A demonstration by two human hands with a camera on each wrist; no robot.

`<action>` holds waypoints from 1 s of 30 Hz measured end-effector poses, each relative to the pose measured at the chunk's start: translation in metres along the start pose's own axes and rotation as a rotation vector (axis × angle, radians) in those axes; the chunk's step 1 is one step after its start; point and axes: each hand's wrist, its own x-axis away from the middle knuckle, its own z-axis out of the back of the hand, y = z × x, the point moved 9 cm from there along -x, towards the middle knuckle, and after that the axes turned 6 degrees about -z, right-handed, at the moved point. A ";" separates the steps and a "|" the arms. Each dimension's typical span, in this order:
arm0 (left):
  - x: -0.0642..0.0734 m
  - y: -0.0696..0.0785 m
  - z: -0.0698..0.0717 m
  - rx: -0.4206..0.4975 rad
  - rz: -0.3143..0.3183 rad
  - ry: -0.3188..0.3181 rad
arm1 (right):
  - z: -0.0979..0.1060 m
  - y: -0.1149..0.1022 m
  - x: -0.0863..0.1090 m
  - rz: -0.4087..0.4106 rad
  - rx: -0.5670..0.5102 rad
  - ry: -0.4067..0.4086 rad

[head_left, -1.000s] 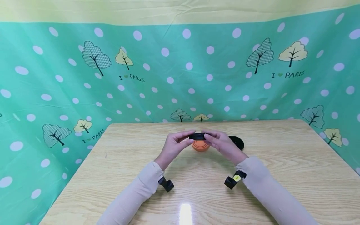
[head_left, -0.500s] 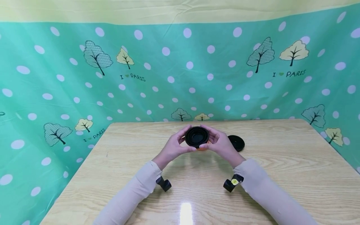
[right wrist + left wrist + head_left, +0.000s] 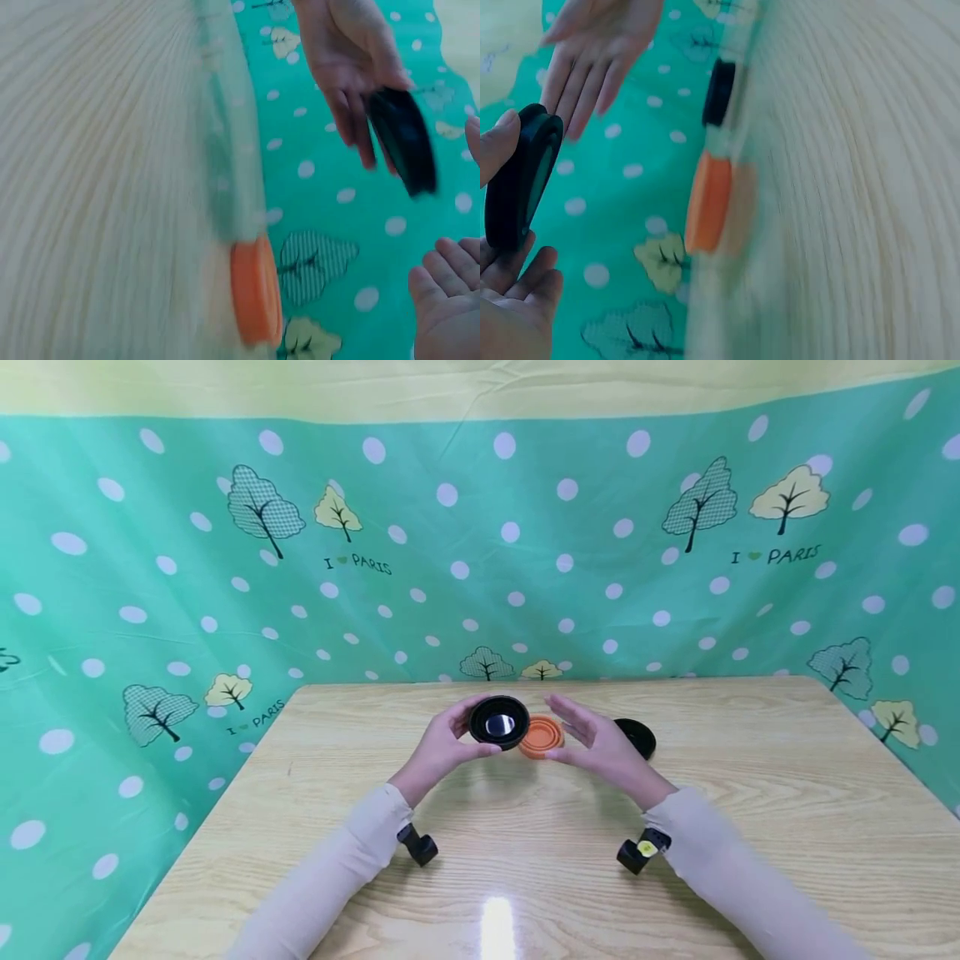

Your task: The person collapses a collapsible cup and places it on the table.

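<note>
A round black collapsible cup (image 3: 486, 727), folded low with stepped rings inside, is held up in my left hand (image 3: 437, 752). In the left wrist view the thumb is at one edge of the black cup (image 3: 510, 184) and the fingers are under the other. My right hand (image 3: 603, 752) is apart from it, fingers extended and thumb spread. Behind and below the hands, an orange collapsible cup (image 3: 542, 737) lies flattened on the table, its near edge overlapped by my right thumb in the head view. The orange cup (image 3: 256, 292) appears edge-on in the right wrist view.
A flat black disc (image 3: 637, 737), partly hidden by my right hand, lies right of the orange cup. The wood-grain table (image 3: 525, 877) ends at a green dotted curtain (image 3: 420, 560) behind. Each wrist carries a small black camera (image 3: 422, 850).
The black cup, first edge-on between both hands, has tilted to show its inside and shifted left with my left hand. My right hand has let go and moved right, uncovering the orange cup.
</note>
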 end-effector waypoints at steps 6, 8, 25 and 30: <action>0.005 -0.027 0.017 0.060 0.160 0.061 | 0.035 0.019 0.015 -0.079 0.014 0.056; 0.006 -0.034 0.020 0.074 0.185 0.049 | 0.048 0.026 0.020 -0.106 0.021 0.068; 0.008 -0.078 0.037 -0.196 0.343 -0.037 | 0.147 0.056 0.073 -0.249 0.274 0.198; 0.007 -0.082 0.035 -0.262 0.342 -0.128 | 0.154 0.059 0.073 -0.245 0.265 0.212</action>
